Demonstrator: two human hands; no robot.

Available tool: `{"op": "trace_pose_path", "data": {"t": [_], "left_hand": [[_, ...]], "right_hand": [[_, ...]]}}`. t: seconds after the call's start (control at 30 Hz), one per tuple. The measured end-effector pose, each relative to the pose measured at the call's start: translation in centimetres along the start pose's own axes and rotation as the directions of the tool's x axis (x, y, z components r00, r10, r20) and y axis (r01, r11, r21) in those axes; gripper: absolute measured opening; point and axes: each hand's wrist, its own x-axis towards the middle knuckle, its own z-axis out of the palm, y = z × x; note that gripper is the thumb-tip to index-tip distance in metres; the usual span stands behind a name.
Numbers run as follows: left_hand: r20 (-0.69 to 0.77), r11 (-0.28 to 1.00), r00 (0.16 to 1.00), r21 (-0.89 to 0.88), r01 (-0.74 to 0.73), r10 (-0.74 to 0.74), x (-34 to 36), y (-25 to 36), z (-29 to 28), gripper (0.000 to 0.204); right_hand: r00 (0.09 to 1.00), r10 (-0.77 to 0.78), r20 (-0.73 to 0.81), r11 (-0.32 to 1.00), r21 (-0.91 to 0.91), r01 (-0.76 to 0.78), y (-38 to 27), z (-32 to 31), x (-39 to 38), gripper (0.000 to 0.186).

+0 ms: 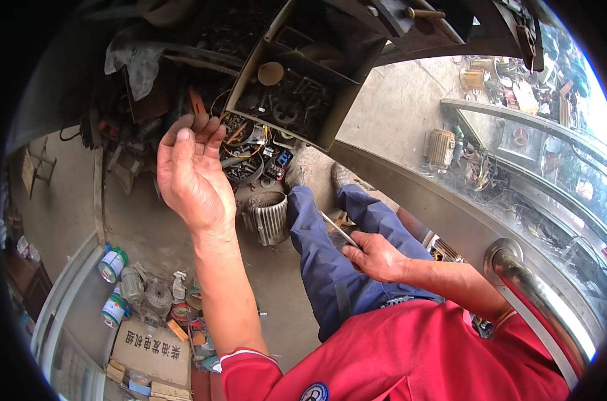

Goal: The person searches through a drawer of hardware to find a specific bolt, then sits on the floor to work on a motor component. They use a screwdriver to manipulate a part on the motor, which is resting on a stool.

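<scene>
My left hand [195, 175] is raised in front of the metal parts box [231, 100], palm up. Its fingers curl in, with the thumb drawn up against them; anything small between them cannot be made out. Low over my blue-trousered thighs, my right hand [378, 257] is closed around a slim metal rod-like tool [339, 229]. The tool's free end points up and left, and its other end is hidden in my fist. Inside the box lie dark bolts, a round dark part [285, 112] and a tan ring-shaped piece [270, 73].
Below the box sits a round tray [250, 175] of small hardware, with a finned motor housing [270, 217] on the floor. A glass case [517, 187] and bent metal rail [511, 267] stand right. Paint cans [113, 265] and a cardboard sheet [146, 354] lie left.
</scene>
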Motion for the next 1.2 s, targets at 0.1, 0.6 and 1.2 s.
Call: {"op": "trace_pose_path", "data": {"t": [0.1, 0.6, 1.2], "left_hand": [[0.001, 0.997, 0.999, 0.066, -0.045, 0.045, 0.0, 0.1, 1.2, 0.02], [0.695, 0.232, 0.681, 0.641, -0.732, 0.231, -2.4, -4.3, 6.4, 0.016], [0.69, 0.105, 0.603, 0.688, -0.718, -0.401, -4.6, -0.2, 8.9, 0.029]], "right_hand": [[1.0, -0.024, -0.003, 0.999, 0.031, 0.024, 0.3, 0.4, -0.3, 0.028], [0.991, 0.109, -0.073, 0.985, 0.144, -0.098, 5.8, -2.9, -3.4, 0.026], [0.993, 0.1, -0.069, 0.992, 0.079, -0.095, 5.7, -3.2, -2.6, 0.029]]}}
